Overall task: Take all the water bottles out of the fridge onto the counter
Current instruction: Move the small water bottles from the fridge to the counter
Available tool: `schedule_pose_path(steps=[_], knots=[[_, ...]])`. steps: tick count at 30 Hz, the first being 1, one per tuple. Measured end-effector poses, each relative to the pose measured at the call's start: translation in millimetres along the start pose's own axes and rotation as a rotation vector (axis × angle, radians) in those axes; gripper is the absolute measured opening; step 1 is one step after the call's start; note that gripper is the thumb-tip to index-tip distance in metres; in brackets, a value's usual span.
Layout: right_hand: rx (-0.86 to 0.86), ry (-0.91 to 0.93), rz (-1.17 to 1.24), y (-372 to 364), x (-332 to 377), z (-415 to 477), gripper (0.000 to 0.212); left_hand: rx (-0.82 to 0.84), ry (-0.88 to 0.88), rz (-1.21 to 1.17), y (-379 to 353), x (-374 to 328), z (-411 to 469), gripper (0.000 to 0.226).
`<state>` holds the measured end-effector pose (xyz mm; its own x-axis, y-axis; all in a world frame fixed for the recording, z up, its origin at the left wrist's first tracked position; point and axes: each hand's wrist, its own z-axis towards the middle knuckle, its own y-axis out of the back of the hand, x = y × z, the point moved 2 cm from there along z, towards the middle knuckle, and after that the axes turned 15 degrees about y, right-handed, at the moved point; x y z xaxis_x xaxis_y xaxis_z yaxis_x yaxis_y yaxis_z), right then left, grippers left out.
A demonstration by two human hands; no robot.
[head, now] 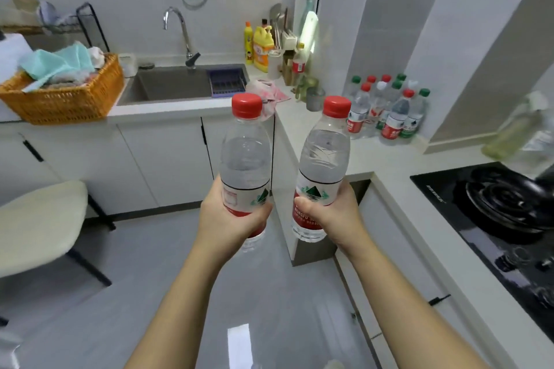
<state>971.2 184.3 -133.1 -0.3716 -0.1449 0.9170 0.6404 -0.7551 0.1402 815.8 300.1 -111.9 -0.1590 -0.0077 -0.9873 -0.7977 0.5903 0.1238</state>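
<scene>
At frame centre, the left hand (227,219) grips 1 red-capped water bottle (245,156) upright, and the right hand (332,216) grips another bottle (325,159), tilted slightly left. More bottles (386,111) stand clustered on the worktop (380,156) at right.

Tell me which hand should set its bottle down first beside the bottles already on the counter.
Right. The right hand and its bottle are nearer the bottle cluster, which stands on the counter to the right; the left hand, gripping its own bottle, would likely have to reach across the right arm.
</scene>
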Motion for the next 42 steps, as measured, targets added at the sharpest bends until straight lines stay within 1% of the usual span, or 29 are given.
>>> schedule_pose_path(steps=[4,9,11,14,19,22,26,29,37,39,42], knots=[[-0.013,0.017,0.001,36.1,-22.1,29.0,0.071,0.012,-0.022,0.02,-45.2,-3.5,29.0,0.042],[0.015,0.045,-0.005,90.3,-48.8,72.3,0.074,0.01,-0.031,0.032,-112.1,-15.3,67.2,0.048],[0.03,0.039,-0.014,113.4,-58.8,90.1,0.075,0.011,-0.03,0.04,-139.7,-21.0,79.8,0.048],[0.05,0.029,-0.03,146.3,-71.0,115.8,0.073,-0.007,-0.013,0.029,-176.7,-26.7,95.3,0.046],[0.073,0.018,-0.043,185.0,-94.3,150.8,0.063,-0.012,0.007,0.014,-227.5,-28.1,116.5,0.045],[0.064,0.008,-0.042,198.9,-108.7,166.6,0.064,-0.01,0.014,0.02,-251.0,-29.7,134.0,0.046],[0.027,-0.032,-0.04,212.3,-132.4,189.2,0.069,-0.002,0.043,0.031,-275.7,-24.0,168.6,0.044],[-0.017,-0.08,-0.055,221.1,-153.7,207.9,0.068,0.026,0.067,0.048,-293.0,-15.5,200.5,0.04],[-0.183,-0.152,-0.144,244.5,-218.5,275.8,0.058,0.221,0.142,0.073,-345.4,10.3,309.5,0.037],[-0.227,-0.173,-0.159,250.0,-234.7,289.0,0.057,0.233,0.138,0.106,-357.0,15.6,333.2,0.038],[-0.269,-0.196,-0.193,256.8,-256.3,302.4,0.058,0.207,0.134,0.126,-371.0,23.9,359.9,0.044]])
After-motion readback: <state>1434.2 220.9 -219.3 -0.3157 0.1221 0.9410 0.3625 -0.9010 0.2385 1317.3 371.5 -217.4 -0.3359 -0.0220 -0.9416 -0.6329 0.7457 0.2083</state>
